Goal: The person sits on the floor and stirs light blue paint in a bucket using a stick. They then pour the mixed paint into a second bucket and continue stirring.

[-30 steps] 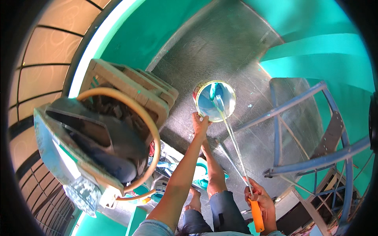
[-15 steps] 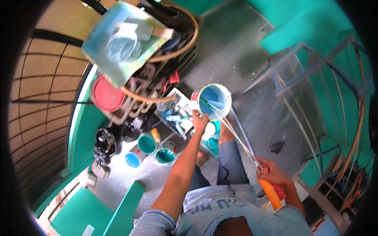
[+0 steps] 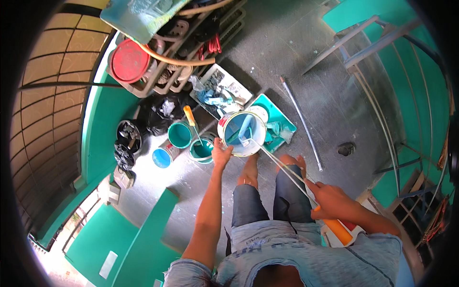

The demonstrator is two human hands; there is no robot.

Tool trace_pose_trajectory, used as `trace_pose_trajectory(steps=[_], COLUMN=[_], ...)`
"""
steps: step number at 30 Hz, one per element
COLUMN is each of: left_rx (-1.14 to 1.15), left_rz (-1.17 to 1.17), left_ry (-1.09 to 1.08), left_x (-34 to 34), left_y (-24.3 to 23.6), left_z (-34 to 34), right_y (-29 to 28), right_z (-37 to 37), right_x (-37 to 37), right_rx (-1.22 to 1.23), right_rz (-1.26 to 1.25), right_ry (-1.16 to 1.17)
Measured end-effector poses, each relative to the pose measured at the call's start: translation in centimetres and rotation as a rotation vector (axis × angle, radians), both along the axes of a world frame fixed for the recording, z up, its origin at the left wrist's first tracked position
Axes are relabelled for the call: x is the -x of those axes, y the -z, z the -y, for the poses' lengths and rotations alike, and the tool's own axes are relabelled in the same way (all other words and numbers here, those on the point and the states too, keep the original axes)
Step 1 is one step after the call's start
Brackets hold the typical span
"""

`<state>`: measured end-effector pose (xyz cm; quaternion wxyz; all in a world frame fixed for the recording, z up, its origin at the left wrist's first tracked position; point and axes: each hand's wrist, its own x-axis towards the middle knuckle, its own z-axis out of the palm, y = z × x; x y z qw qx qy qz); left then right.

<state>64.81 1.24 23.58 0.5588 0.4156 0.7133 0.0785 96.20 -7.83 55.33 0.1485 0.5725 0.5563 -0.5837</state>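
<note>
My left hand grips the near left rim of a white paint bucket, held tilted so that its inside faces up. Blue-green paint coats the inner wall. A small paint roller with a light-blue sleeve rests inside, against the far part of the bucket. Its long wire frame crosses the rim toward me. My right hand is closed around the roller near its orange handle. Below the bucket, partly hidden, lies a green paint tray with a white lid and a plastic bag.
On the left stand open paint pots, one with an orange-handled tool in it, and black bags. A white box of rags lies ahead, beside a rack. A pole lies on the floor; a metal frame stands right.
The bucket and my left hand have moved left and slightly down in view. The roller now lies more upright inside the bucket. My right hand sits a little higher; the view has shifted.
</note>
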Motion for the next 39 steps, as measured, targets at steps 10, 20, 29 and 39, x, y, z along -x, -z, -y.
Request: trace_pose_trajectory(steps=[10, 20, 29, 39], left_rx=[-0.370, -0.244, -0.028, -0.057], left_rz=[-0.282, -0.353, -0.155, 0.098], left_ry=[0.568, 0.340, -0.252, -0.805], left_x=[-4.6, -7.5, 1.9, 13.9], left_y=[-0.9, 0.3, 3.2, 1.5], left_z=[6.6, 21.0, 35.6, 41.8], right_y=[3.4, 10.6, 12.3, 21.1], right_z=[6.0, 6.8, 5.2, 15.1], right_x=[-7.6, -14.1, -10.2, 6.4], right_rx=[-0.329, 0.217, 0.593, 0.133], right_rz=[0.187, -0.184, -0.503, -0.406], right_ry=[-0.611, -0.440, 0.363, 0.719])
